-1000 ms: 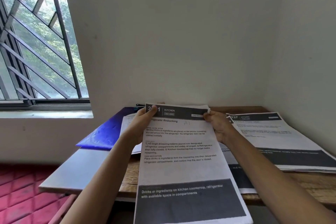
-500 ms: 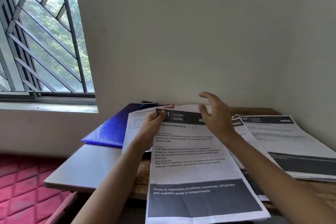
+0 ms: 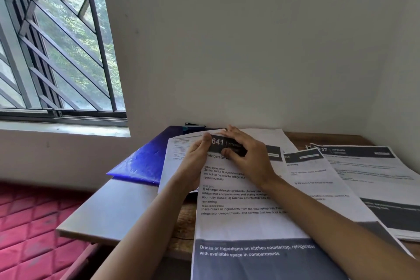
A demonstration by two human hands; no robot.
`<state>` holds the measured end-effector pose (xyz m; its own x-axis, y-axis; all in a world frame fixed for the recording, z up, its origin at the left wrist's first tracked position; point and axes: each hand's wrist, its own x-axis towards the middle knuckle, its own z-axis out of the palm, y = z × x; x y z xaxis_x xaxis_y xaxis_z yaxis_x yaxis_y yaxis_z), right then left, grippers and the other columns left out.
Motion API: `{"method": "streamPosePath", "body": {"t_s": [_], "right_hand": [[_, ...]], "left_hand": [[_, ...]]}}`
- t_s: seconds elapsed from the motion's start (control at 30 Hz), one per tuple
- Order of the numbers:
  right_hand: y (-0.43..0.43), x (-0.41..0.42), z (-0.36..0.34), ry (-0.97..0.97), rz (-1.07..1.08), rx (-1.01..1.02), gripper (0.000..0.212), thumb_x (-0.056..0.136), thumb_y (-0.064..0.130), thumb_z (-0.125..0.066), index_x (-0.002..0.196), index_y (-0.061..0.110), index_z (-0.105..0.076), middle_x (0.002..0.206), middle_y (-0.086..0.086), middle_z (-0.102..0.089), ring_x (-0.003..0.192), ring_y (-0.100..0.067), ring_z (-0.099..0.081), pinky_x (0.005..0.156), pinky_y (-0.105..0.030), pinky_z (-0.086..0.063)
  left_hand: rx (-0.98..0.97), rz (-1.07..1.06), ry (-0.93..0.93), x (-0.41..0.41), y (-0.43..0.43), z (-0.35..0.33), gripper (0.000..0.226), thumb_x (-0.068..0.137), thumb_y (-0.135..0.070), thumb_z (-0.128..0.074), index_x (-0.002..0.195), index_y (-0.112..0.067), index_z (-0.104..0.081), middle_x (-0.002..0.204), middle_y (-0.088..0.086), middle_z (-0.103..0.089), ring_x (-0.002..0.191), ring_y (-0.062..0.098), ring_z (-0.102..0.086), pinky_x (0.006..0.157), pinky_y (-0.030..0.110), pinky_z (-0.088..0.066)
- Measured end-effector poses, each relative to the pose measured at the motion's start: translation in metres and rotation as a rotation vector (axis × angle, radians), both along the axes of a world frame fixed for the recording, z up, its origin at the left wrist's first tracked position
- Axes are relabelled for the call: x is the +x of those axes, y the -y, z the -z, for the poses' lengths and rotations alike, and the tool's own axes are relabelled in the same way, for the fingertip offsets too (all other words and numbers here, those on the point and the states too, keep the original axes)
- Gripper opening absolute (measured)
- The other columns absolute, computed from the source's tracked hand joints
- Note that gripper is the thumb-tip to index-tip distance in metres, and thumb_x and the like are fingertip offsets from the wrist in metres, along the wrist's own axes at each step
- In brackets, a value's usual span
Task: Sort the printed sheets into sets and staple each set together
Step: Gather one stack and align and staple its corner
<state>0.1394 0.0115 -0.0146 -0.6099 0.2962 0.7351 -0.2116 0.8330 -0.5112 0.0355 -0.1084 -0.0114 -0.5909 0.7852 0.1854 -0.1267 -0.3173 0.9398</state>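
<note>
the left grip [image 3: 196, 162] pinches the upper left corner of the top sheet [image 3: 241, 220], thumb on the printed face beside the number 641 and the other fingers hidden behind the paper

the right grip [image 3: 248, 158] lies across the dark header band of the same sheet, fingers nearly straight and reaching its top edge, thumb pressed on the band; it curls round nothing that can be seen

this sheet, headed "kitchen", slopes from the far side of the wooden bench [image 3: 336, 140] toward the viewer, and its lower dark block hangs past the near edge

more printed sheets lie under and around it: a white page [image 3: 176, 157] juts out on the left, another page [image 3: 316, 179] shows just right of the right wrist, and a separate stack [image 3: 377, 179] with a dark header lies further right near the wall

a blue folder [image 3: 141, 166] lies under the left page, resting on a grey board [image 3: 109, 209]

a small dark object [image 3: 193, 124] sits against the wall behind the folder, too hidden to name
</note>
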Motion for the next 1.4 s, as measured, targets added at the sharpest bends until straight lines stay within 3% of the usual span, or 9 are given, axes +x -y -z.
{"method": "streamPosePath", "body": {"t_s": [0.13, 0.27, 0.43, 0.77, 1.0, 1.2, 1.4], "right_hand": [[0.0005, 0.0010, 0.0033, -0.047, -0.004, -0.026, 0.049, 0.081, 0.019, -0.074, 0.128, 0.022, -0.060, 0.137, 0.001, -0.054, 0.133, -0.003, -0.042, 0.114, -0.031, -0.032], [0.0015, 0.0000, 0.0051, -0.100, -0.012, 0.015, 0.043, 0.080, 0.014, -0.075, 0.122, 0.017, -0.065, 0.131, 0.004, -0.059, 0.128, -0.001, -0.047, 0.112, -0.040, -0.036], [0.0028, 0.0005, 0.0005, -0.065, -0.017, -0.019, 0.051, 0.080, 0.014, -0.076, 0.128, 0.016, -0.060, 0.135, 0.001, -0.057, 0.129, -0.004, -0.047, 0.112, -0.028, -0.035], [0.0016, 0.0033, 0.0024, -0.101, -0.032, 0.007, 0.044, 0.079, 0.014, -0.077, 0.121, 0.018, -0.065, 0.133, 0.003, -0.058, 0.126, -0.005, -0.050, 0.108, -0.023, -0.037], [-0.0012, 0.0016, 0.0035, -0.258, 0.002, 0.014, 0.018, 0.076, 0.007, -0.078, 0.087, 0.017, -0.067, 0.096, 0.002, -0.065, 0.103, -0.005, -0.061, 0.090, -0.020, -0.046], [-0.0063, -0.0004, 0.0064, -0.263, -0.024, -0.066, 0.017, 0.078, 0.001, -0.075, 0.079, 0.016, -0.068, 0.089, 0.001, -0.064, 0.102, -0.006, -0.060, 0.082, -0.035, -0.053], [-0.0059, 0.0005, 0.0066, -0.280, -0.062, -0.090, 0.021, 0.079, -0.001, -0.073, 0.081, 0.019, -0.070, 0.088, 0.003, -0.065, 0.102, -0.010, -0.061, 0.082, -0.038, -0.054]], "left_hand": [[-0.047, -0.030, 0.061, 0.0004, -0.0008, -0.0009, 0.049, 0.099, -0.050, -0.036, 0.113, -0.013, -0.065, 0.103, 0.019, -0.071, 0.084, 0.027, -0.070, 0.074, 0.039, -0.058], [-0.119, -0.005, 0.151, -0.0001, -0.0003, -0.0017, 0.062, 0.095, -0.059, -0.036, 0.127, -0.011, -0.059, 0.117, 0.022, -0.067, 0.107, 0.035, -0.065, 0.091, 0.045, -0.053], [-0.104, 0.073, 0.205, 0.0004, 0.0019, -0.0046, 0.058, 0.099, -0.055, -0.032, 0.115, -0.010, -0.065, 0.101, 0.019, -0.071, 0.085, 0.027, -0.070, 0.080, 0.039, -0.055], [-0.134, 0.077, 0.225, -0.0021, 0.0016, -0.0027, 0.058, 0.099, -0.055, -0.031, 0.112, -0.010, -0.066, 0.099, 0.019, -0.072, 0.083, 0.027, -0.071, 0.077, 0.039, -0.054], [-0.138, 0.087, 0.178, -0.0021, 0.0025, -0.0013, 0.060, 0.099, -0.055, -0.031, 0.122, -0.009, -0.062, 0.099, 0.016, -0.071, 0.081, 0.025, -0.069, 0.074, 0.036, -0.055], [-0.085, 0.058, 0.131, 0.0013, 0.0030, -0.0029, 0.062, 0.089, -0.056, -0.043, 0.129, -0.011, -0.059, 0.127, 0.025, -0.059, 0.101, 0.032, -0.062, 0.087, 0.041, -0.053], [-0.066, 0.067, 0.131, 0.0014, 0.0031, -0.0032, 0.065, 0.083, -0.055, -0.048, 0.129, -0.011, -0.060, 0.126, 0.024, -0.061, 0.098, 0.030, -0.063, 0.084, 0.039, -0.054]]}}
